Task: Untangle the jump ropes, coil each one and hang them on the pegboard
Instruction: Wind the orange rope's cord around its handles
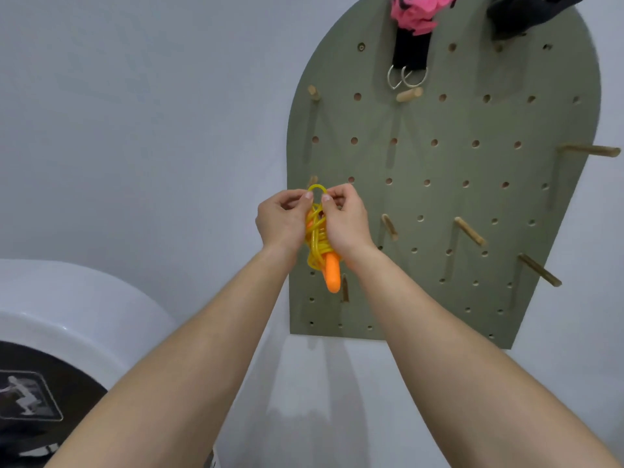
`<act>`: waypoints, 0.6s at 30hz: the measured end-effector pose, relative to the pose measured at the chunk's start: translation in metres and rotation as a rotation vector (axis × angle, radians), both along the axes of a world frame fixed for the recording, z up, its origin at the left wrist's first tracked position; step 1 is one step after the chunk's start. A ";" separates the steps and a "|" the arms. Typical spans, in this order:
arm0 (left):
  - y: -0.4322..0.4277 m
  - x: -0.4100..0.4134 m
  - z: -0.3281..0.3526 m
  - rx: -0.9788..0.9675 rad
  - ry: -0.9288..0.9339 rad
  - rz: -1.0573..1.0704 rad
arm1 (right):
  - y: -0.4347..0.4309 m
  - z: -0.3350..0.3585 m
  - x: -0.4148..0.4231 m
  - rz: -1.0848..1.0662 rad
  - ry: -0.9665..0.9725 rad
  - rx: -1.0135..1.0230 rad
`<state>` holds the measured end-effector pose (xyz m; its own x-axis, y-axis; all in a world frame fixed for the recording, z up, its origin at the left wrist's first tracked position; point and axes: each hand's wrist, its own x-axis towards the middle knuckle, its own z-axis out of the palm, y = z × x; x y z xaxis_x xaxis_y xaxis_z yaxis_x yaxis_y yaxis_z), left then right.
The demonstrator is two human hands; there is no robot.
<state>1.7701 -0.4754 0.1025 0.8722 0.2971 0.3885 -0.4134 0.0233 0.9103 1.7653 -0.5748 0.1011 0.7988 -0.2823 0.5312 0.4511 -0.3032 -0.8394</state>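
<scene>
A coiled yellow jump rope (315,244) with orange handles hangs between my two hands, in front of the lower left part of the grey-green pegboard (472,197). One orange handle (332,275) points down below the bundle. My left hand (282,219) and my right hand (344,217) each pinch one side of a small yellow loop (317,189) at the top of the bundle. A short wooden peg (312,180) sticks out of the board just up and left of that loop. No other jump rope is in sight.
Several wooden pegs stick out of the board, such as a middle peg (409,94) and a long right peg (589,150). A black strap with metal rings (407,77) and pink fabric (418,11) hang at the top. A white machine (67,298) stands at lower left.
</scene>
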 end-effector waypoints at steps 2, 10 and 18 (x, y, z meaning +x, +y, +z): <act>0.005 0.019 -0.006 -0.042 0.024 0.001 | 0.008 -0.005 0.020 -0.007 0.015 -0.010; 0.008 0.059 -0.021 -0.120 0.013 -0.034 | 0.020 -0.022 0.055 -0.100 -0.038 0.023; 0.006 0.068 -0.009 -0.100 -0.057 -0.041 | 0.018 -0.013 0.063 -0.101 -0.077 0.093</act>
<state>1.8380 -0.4697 0.0932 0.8617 0.3017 0.4080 -0.4612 0.1307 0.8776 1.8286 -0.5571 0.0881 0.7214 -0.4105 0.5577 0.4865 -0.2727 -0.8300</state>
